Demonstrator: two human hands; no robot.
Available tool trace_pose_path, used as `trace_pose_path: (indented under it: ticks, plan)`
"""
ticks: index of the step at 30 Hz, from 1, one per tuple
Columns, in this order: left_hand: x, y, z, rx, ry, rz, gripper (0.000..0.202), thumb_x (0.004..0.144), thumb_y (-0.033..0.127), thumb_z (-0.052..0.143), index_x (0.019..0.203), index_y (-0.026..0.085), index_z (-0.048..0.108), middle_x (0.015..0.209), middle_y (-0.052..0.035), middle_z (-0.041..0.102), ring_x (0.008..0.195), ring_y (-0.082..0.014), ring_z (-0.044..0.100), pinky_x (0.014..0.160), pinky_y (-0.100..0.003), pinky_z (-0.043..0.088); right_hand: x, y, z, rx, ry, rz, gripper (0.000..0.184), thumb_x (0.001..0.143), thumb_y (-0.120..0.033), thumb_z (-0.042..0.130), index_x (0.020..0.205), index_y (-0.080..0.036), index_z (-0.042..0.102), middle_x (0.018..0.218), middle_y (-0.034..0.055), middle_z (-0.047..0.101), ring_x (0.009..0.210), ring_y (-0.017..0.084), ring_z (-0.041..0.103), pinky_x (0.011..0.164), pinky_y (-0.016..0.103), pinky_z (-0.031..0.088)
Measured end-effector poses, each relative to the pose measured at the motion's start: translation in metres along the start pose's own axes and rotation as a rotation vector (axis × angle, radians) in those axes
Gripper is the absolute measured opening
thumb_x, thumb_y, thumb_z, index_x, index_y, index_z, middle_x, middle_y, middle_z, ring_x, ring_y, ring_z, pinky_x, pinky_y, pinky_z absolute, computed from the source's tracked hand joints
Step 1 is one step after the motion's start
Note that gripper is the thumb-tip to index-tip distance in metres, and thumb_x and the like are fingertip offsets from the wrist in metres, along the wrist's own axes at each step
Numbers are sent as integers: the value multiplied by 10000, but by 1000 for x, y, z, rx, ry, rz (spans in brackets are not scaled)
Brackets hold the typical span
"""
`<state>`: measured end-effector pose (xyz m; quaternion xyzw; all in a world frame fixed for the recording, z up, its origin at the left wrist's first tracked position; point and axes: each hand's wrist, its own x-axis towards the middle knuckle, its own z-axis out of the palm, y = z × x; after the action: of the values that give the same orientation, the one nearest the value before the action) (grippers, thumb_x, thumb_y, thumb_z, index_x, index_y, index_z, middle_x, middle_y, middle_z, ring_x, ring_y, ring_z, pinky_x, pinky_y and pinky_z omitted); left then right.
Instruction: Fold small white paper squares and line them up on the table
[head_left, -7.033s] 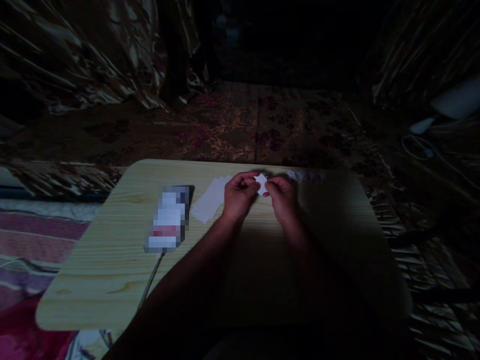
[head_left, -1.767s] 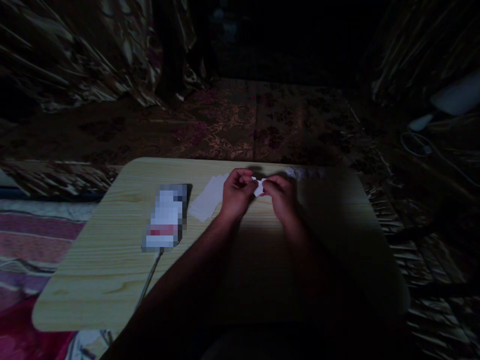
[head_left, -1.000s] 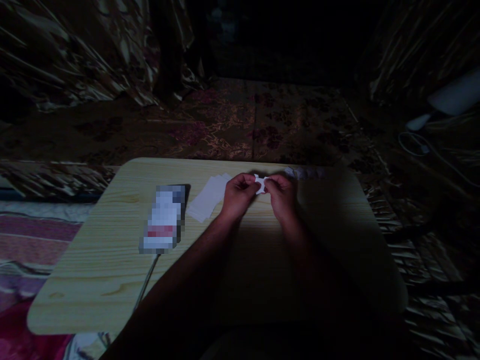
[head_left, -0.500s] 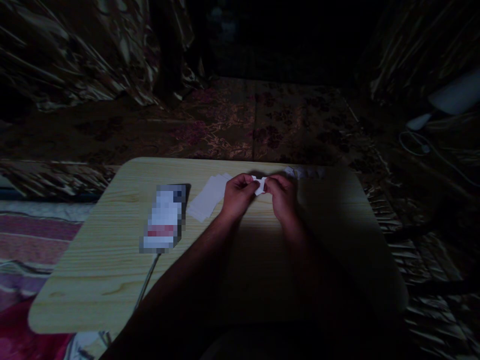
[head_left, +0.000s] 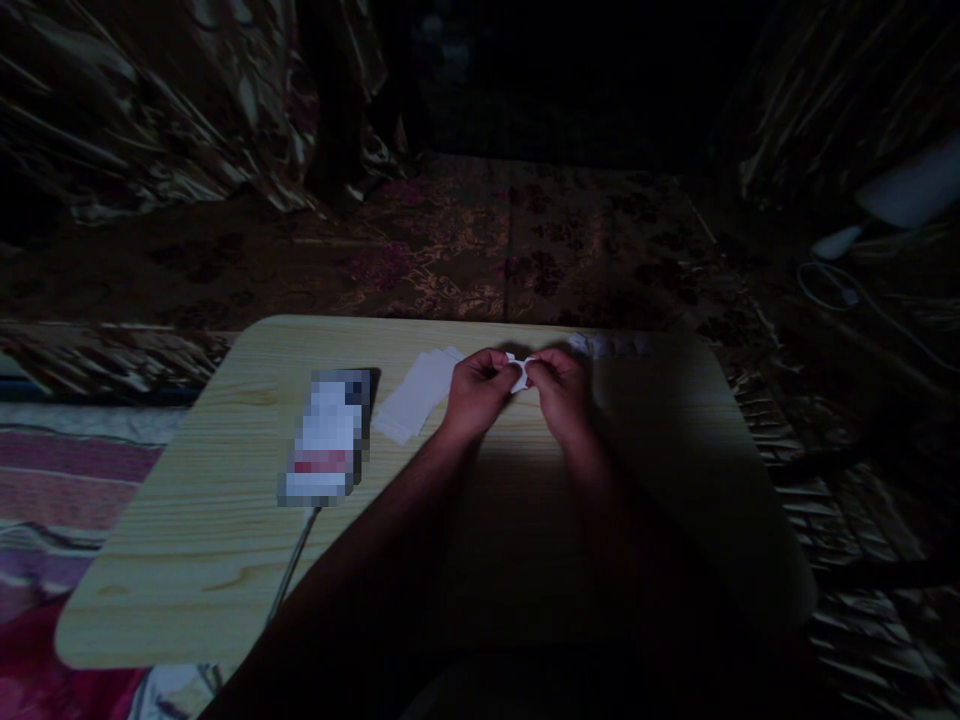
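Observation:
A small folded piece of white paper point(head_left: 519, 376) is pinched between my two hands above the far middle of the table. My left hand point(head_left: 481, 388) grips its left side with thumb and fingers. On the right side, my right hand point(head_left: 557, 390) is closed on the same paper, fingertips near the left ones. Left of my left hand lies a spread stack of white paper sheets point(head_left: 417, 396). Beyond my right hand, several small whitish folded or crumpled pieces point(head_left: 609, 345) sit in a row, dim in shadow.
The light wooden table point(head_left: 202, 480) has rounded corners. A blurred-out phone-like device point(head_left: 324, 430) lies at left, with a cable point(head_left: 297, 560) running to the near edge. Patterned cloth point(head_left: 465, 250) stands behind the table. A white lamp-like object point(head_left: 911, 190) is at far right.
My fingertips have drawn slightly closer together, and less of the white paper shows between them. The sheets, the device and the row of small pieces stay put.

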<state>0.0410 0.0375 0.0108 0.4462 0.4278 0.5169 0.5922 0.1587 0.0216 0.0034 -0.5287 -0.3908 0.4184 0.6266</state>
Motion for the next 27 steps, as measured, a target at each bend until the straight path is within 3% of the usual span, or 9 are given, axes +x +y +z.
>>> trace_pose_path:
  ticks: [6,14,27]
  plan:
    - [-1,0,0,42,-3,24,169,698,271,782,689,166,650,637,17,634,540,-81,507,523,-216,389,0,0,-1,-67,22,-28,140,731,-331,661,745,-193,648,607,-31,582,580,122,520,572,268,416]
    - [2,-1,-3,71,11,27,140,726,255,752,682,166,654,622,14,630,528,-82,491,523,-223,372,3,4,-2,127,-11,14,156,775,-354,623,740,-205,650,616,-21,579,600,139,551,627,300,483]
    - [2,-2,-3,8,-9,1,144,700,253,763,684,172,645,624,11,636,530,-89,507,514,-228,373,3,7,-2,166,-11,30,132,728,-334,684,766,-208,678,589,-32,585,582,138,570,599,294,482]
